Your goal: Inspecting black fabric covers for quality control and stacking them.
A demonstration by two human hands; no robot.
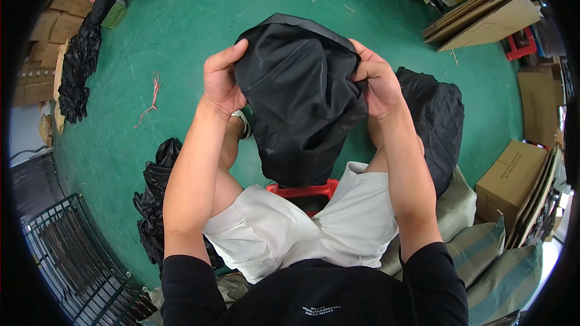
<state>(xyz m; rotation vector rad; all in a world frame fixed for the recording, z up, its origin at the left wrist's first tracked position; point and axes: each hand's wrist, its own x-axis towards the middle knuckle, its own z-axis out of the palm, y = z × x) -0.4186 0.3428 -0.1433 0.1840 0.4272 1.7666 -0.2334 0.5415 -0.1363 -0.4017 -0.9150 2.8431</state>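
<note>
Between my hands hangs a black cloth piece (pixel 296 84), soft and creased like a cover or bag; its exact kind is unclear. My left hand (pixel 223 78) grips its left edge, thumb on top and the other fingers mostly hidden behind it. On the opposite edge, the thumb and fingers of my right hand (pixel 377 78) are closed around the cloth. The lower part of the cloth drapes down between my knees, over a red plastic stool (pixel 308 191) whose edge shows below it.
Black bags or cloth lie by my right leg (pixel 435 121) and left leg (pixel 154 199). Filled woven sacks (pixel 507 278) and a cardboard box (pixel 510 175) stand at right. Flattened cardboard (pixel 483 18) leans farther off. A metal rack (pixel 78 259) is at lower left; pink string (pixel 154 96) lies on the green floor.
</note>
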